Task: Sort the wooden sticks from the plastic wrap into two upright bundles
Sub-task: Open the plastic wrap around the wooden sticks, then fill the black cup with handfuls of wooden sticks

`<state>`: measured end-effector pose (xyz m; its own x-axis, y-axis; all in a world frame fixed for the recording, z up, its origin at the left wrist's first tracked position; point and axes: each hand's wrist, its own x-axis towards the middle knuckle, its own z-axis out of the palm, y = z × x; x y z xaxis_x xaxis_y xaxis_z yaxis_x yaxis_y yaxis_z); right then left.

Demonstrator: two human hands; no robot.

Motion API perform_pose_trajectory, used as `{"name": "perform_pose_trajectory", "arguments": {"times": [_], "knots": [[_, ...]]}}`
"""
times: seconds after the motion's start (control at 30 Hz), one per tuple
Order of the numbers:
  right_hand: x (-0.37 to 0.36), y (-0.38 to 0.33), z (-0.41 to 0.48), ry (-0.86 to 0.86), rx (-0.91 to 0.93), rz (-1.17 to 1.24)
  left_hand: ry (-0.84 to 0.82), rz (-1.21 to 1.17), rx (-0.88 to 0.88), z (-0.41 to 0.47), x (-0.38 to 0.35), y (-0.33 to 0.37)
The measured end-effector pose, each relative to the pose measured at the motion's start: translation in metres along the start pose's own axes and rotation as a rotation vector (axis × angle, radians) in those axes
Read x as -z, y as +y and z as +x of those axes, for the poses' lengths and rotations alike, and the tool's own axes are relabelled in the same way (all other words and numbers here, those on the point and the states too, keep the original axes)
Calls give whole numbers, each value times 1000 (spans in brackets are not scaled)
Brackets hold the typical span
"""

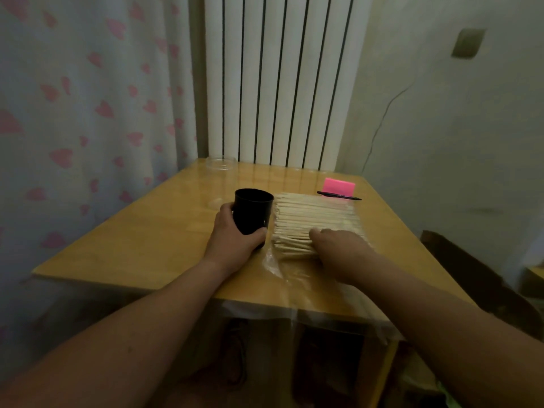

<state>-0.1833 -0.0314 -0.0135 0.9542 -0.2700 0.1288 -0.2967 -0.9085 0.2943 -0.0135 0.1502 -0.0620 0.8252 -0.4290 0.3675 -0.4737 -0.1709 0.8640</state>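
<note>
A curtain with pink hearts is hanging off at 9 o'clock, and a white radiator is standing behind the counter at 12. At the counter's 11 o'clock corner a clear round lid is lying; what sort of lid it is cannot be told.

The left grip is wrapping around a black cup, thumb on the near side and fingers curling around the far side. The cup is standing upright, mouth up, just beside the sticks at their 9 o'clock.

The wooden sticks are lying flat in the middle of the counter in one wide, tidy stack, their lengths running left to right. They are sitting on the plastic wrap, which is spreading out from under them toward 6 o'clock and drooping over the counter's near edge.

The right grip is resting palm down on the near rows of sticks at their 5 o'clock, fingers close together and pointing left — whether it is pinching any stick cannot be told.

At 1 o'clock from the stack a black pen is lying crosswise, touching the near edge of a pink pad.
</note>
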Motion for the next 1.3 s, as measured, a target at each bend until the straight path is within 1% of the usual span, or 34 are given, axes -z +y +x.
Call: {"name": "perform_pose_trajectory", "arguments": {"times": [0.07, 0.33, 0.43, 0.57, 0.7, 0.77, 0.8, 0.83, 0.9, 0.93, 0.97, 1.03, 1.1, 1.13, 1.2, 1.3], "knots": [[-6, 2, -6, 39, -3, 48, 2, -4, -1, -1, 0, 1], [-15, 6, -26, 56, -36, 138, 4, 3, 28, -5, 9, 2], [-17, 4, -28, 93, -71, 195, 4, 40, 7, -14, 12, 3], [-25, -5, -31, 233, -105, 222, -4, 111, -56, -24, 11, 5], [-31, -4, -32, 460, -123, 176, -24, 145, -82, -27, 11, 7], [-27, 1, -34, 546, -162, 228, -30, 156, -96, -27, 11, 7], [-24, 3, -34, 593, -206, 310, -31, 159, -103, -28, 11, 8], [-18, 3, -36, 650, -273, 446, -32, 163, -110, -28, 11, 8], [-3, 6, -38, 773, -463, 821, -32, 184, -125, -28, 11, 9], [2, 8, -38, 806, -565, 997, -33, 197, -135, -29, 11, 9], [8, 11, -38, 808, -674, 1158, -35, 209, -147, -29, 10, 9], [13, 17, -40, 748, -887, 1448, -41, 234, -168, -30, 9, 8], [9, 20, -41, 671, -1017, 1691, -39, 256, -191, -30, 10, 9], [6, 21, -41, 647, -1052, 1801, -30, 265, -210, -30, 10, 9], [3, 20, -41, 655, -1062, 2003, -4, 291, -263, -30, 11, 9], [15, 15, -38, 734, -981, 2244, -5, 348, -316, -31, 12, 10]]}}
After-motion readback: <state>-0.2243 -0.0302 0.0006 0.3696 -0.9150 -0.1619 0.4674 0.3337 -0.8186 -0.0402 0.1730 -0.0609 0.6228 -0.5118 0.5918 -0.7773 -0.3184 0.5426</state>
